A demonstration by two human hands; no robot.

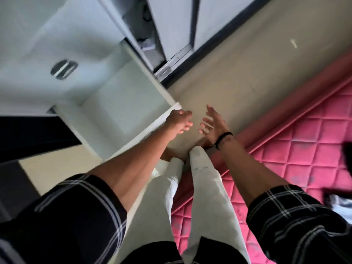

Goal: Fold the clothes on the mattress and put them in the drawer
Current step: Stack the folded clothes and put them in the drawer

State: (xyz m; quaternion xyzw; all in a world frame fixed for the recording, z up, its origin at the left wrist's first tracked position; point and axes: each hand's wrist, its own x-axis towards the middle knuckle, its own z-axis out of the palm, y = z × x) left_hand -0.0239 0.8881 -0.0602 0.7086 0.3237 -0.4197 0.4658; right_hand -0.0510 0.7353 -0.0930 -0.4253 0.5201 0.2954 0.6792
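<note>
Two empty hands beside an open drawer.
Left hand (179, 121) and right hand (213, 123) are held out with fingers loose, nothing grasped, near the white drawer (114, 103). Dark clothes (341, 191) are seen on the pink mattress (304, 149).

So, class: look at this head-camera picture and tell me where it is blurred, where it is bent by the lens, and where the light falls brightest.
Head view: motion blur smears the whole frame, worst on the left hand and the clothes at the right edge; the wide lens bows the mattress edge and the open drawer; light is brightest on the pale floor, dim over the sleeves.
</note>
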